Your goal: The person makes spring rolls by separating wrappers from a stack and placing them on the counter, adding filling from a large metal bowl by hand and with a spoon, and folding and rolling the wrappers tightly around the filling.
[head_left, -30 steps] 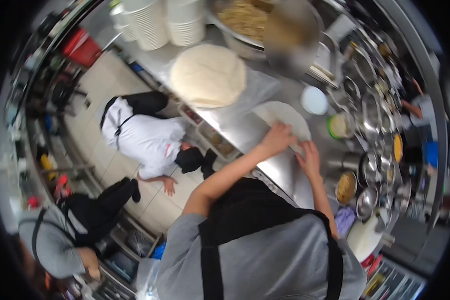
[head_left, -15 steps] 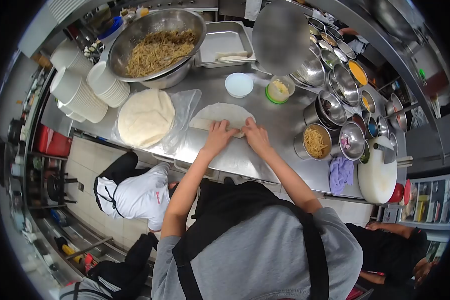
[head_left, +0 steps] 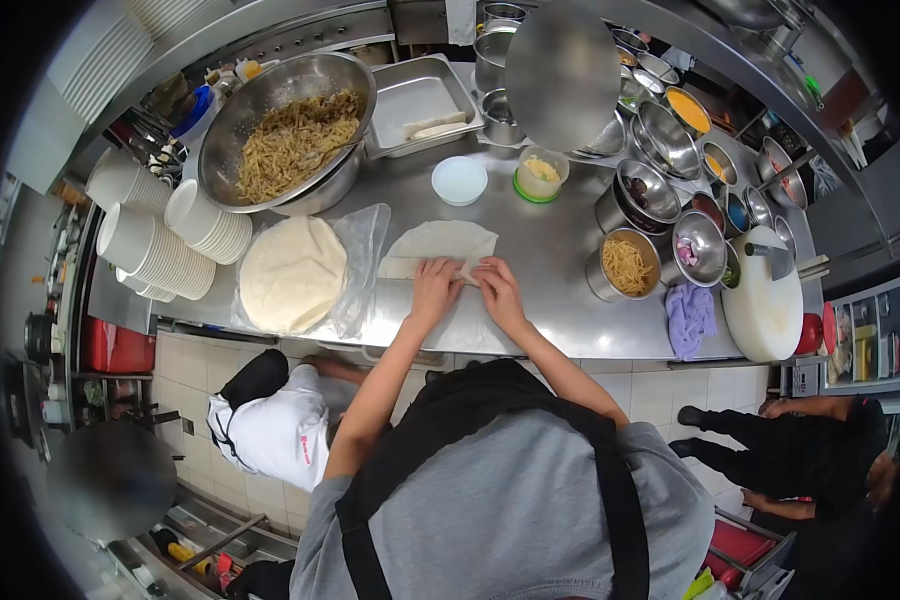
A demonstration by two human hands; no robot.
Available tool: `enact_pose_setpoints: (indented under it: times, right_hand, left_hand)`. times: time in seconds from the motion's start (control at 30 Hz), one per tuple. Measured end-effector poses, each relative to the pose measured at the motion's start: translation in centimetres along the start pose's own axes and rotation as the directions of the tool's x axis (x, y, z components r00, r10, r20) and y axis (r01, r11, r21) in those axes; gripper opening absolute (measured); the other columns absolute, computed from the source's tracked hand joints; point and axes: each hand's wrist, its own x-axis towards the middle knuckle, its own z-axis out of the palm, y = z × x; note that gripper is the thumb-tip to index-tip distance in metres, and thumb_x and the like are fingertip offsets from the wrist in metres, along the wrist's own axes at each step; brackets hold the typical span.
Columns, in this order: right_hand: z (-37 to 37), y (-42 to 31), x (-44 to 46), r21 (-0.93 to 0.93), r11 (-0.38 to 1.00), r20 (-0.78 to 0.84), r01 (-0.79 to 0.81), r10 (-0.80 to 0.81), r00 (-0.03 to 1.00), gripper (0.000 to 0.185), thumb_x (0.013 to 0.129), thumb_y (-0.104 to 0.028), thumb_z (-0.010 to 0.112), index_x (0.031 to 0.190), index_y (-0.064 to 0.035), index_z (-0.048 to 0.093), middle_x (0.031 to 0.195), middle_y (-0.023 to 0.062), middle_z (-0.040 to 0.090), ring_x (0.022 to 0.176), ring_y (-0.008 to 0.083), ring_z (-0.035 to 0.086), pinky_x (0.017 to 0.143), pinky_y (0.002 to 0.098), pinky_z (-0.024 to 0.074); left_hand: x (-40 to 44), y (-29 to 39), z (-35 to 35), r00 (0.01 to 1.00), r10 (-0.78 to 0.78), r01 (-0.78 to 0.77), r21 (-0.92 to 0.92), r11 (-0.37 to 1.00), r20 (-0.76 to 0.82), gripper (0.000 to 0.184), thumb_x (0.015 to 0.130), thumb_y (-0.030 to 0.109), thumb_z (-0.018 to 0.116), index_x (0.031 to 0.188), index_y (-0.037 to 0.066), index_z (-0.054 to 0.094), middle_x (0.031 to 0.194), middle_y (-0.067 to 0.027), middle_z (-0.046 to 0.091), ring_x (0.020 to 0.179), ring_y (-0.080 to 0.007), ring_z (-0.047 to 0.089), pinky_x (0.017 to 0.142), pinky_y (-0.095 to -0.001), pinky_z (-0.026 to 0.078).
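A thin, round spring roll wrapper [head_left: 450, 238] lies on the steel counter in front of me, its near edge folded over into a strip. My left hand [head_left: 436, 286] is on the left and middle of that fold, fingers curled onto it. At the fold's right end, my right hand [head_left: 498, 290] grips the dough with bent fingers. Whatever filling is inside the fold is hidden. To the left, a stack of round wrappers [head_left: 293, 274] rests on a clear plastic bag [head_left: 362, 245]. A pale bowl [head_left: 460, 181] stands just beyond the wrapper.
A large steel bowl [head_left: 215, 150] of noodle-like filling and a metal tray [head_left: 395, 105] with two rolls stand behind. Stacked white tubs [head_left: 155, 250] are left. Right are a green-based cup [head_left: 538, 190], several steel bowls, a purple cloth [head_left: 690, 318] and a round white board [head_left: 765, 310].
My view has shifted a little. Both hands remain on the folded edge, and my right hand's fingers have turned inward. Coworkers behind me appear in different positions.
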Motion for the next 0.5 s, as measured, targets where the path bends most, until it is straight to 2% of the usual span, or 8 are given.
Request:
enact_pose_setpoints:
  times: [0.03,0.13,0.23,0.33,0.5]
  right_hand:
    - [0.1,0.1,-0.2,-0.01,0.998,0.025,0.069,-0.068,0.997,0.022,0.08,0.008,0.058,0.1,-0.0003,0.063,0.114,0.0148,0.053,0.098,0.0282,0.06,0.078,0.0345,0.0503]
    - [0.0,-1.1,-0.6,-0.185,0.975,0.072,0.121,-0.109,0.991,0.018,0.08,0.004,0.059,0.097,-0.0009,0.062,0.115,0.0146,0.056,0.105,0.032,0.056,0.085,0.038,0.0484]
    - [0.2,-0.8,-0.2,-0.255,0.954,0.14,0.159,-0.126,0.982,0.016,0.079,0.001,0.059,0.095,-0.0022,0.061,0.116,0.0132,0.057,0.111,0.0335,0.053,0.091,0.0409,0.0461]
    - [-0.1,0.0,0.1,-0.281,0.928,0.205,0.242,-0.189,0.96,0.017,0.079,0.002,0.06,0.095,-0.0022,0.06,0.113,0.0127,0.059,0.111,0.0318,0.055,0.089,0.0397,0.0476]
    - [-0.6,0.1,0.1,-0.276,0.933,0.237,0.233,-0.168,0.957,0.021,0.078,0.003,0.059,0.098,-0.0027,0.06,0.113,0.013,0.059,0.109,0.0321,0.056,0.089,0.0398,0.0484]
  left_hand:
    - [0.0,0.0,0.0,1.0,-0.002,0.002,-0.001,1.0,0.008,0.033,0.075,0.012,0.068,0.108,0.009,0.061,0.107,-0.0085,0.059,0.105,-0.0286,0.054,0.102,-0.0472,0.032]
    - [0.1,-0.3,-0.1,1.0,-0.009,0.009,-0.001,1.0,0.026,0.035,0.074,0.011,0.068,0.108,0.008,0.061,0.108,-0.0086,0.059,0.107,-0.0289,0.053,0.102,-0.0473,0.032]
    - [-0.1,-0.5,-0.3,0.999,-0.01,0.011,-0.025,1.0,0.044,0.036,0.072,0.009,0.068,0.108,0.009,0.061,0.109,-0.0088,0.058,0.108,-0.0289,0.052,0.103,-0.0474,0.031]
    - [-0.2,-0.6,-0.4,0.997,0.013,-0.009,-0.057,0.998,0.079,0.037,0.072,0.007,0.067,0.109,0.009,0.06,0.111,-0.009,0.058,0.11,-0.0289,0.051,0.103,-0.0477,0.031]
    - [-0.1,-1.5,-0.8,0.994,0.061,-0.05,-0.116,0.992,0.088,0.042,0.072,0.004,0.066,0.113,0.01,0.058,0.111,-0.0097,0.057,0.111,-0.0294,0.05,0.104,-0.0483,0.03]
